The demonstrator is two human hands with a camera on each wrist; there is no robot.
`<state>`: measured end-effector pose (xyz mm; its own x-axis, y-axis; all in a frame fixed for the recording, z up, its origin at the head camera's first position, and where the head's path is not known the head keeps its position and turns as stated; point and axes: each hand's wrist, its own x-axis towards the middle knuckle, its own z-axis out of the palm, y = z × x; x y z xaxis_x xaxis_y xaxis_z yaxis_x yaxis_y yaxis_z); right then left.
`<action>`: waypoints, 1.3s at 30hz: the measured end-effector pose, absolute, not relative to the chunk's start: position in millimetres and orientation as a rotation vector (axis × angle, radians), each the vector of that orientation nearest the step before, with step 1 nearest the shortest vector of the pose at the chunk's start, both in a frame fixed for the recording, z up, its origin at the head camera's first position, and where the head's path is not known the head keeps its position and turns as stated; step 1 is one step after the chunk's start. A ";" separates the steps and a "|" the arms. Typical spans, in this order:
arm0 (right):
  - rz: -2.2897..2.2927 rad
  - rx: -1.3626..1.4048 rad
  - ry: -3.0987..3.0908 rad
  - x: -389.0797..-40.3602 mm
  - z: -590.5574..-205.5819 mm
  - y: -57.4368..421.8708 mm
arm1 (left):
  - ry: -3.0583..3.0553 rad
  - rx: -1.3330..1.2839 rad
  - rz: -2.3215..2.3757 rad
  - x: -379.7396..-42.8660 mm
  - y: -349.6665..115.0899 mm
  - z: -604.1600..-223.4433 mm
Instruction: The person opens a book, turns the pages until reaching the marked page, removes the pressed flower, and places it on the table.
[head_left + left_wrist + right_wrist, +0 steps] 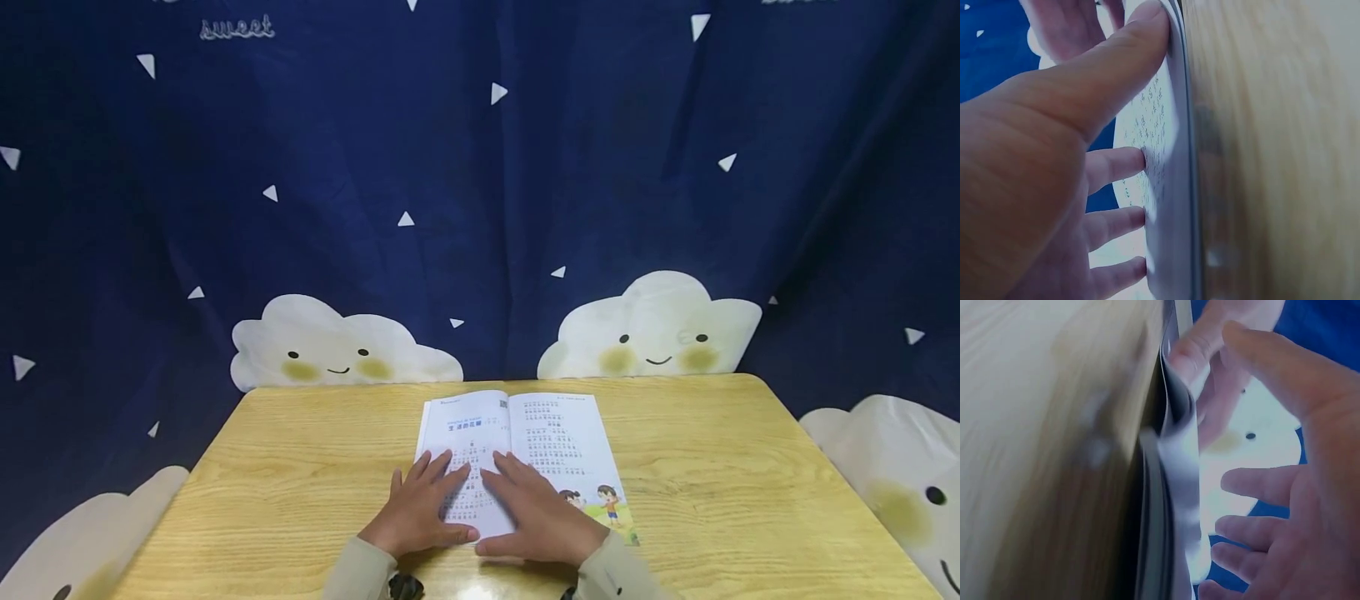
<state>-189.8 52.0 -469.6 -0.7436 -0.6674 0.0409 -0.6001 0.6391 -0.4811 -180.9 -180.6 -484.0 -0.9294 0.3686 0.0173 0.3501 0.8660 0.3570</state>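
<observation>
White book (517, 433), left-page print (471, 503) partly hidden under spread left grip (422, 510); right grip (536, 518) spread too.

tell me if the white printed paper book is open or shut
Open. The white printed paper book lies spread on the yellowish wooden table, with text showing on both sides of its middle fold.

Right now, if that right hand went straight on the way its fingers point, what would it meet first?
Probably the open book: the right hand points at the left page. The right wrist view seems to show a slight gap between fingertips and page, though depth is hard to judge.
</observation>
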 end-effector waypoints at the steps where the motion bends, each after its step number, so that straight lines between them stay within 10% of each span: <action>1: -0.738 -1.041 2.717 -189.1 -469.1 57.4 | 2.983 0.574 0.558 -180.7 -180.2 -484.1; 18: -0.884 -0.608 2.687 -189.7 -466.8 168.1 | 2.979 0.539 0.599 -179.2 -178.8 -485.6; 39: -0.872 -0.703 2.678 -198.6 -466.8 180.8 | 2.969 0.521 0.632 -180.5 -177.9 -482.5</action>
